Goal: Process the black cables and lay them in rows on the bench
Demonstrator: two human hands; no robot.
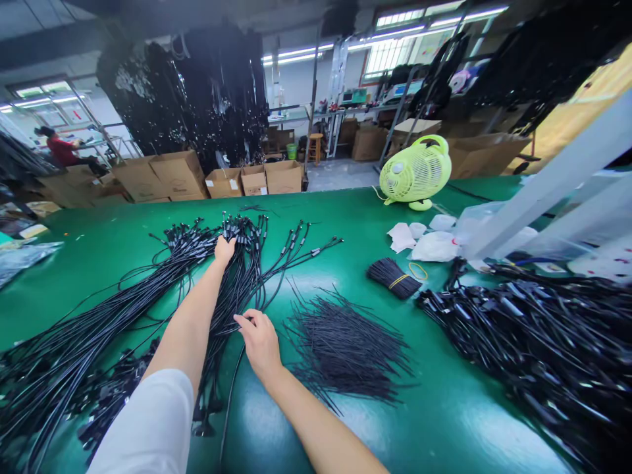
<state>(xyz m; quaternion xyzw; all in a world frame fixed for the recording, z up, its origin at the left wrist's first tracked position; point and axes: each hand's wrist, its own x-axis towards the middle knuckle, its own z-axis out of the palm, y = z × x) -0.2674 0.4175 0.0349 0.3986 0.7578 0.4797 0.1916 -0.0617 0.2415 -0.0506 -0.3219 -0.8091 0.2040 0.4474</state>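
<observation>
My left hand [225, 250] is stretched forward, its fingers closed on a black cable near the connector end, among a bundle of black cables [237, 276]. Nearer to me, my right hand [261, 342] is at the right side of that bundle, thumb and fingers pinched; whatever they hold is too small to make out. A second bunch of cables [123, 309] fans out to the left, and a few cables [291, 253] lie apart with their ends pointing right. Beside my right hand spreads a loose pile of thin black cable ties [345, 349].
On the green table [459, 421] stand a light-green fan [417, 171] and a banded bundle of cable ties [394, 278] near a yellow rubber band [418, 270]. A large heap of cables [533, 342] fills the right. Cardboard boxes [284, 178] stand behind; a person [62, 148] sits far left.
</observation>
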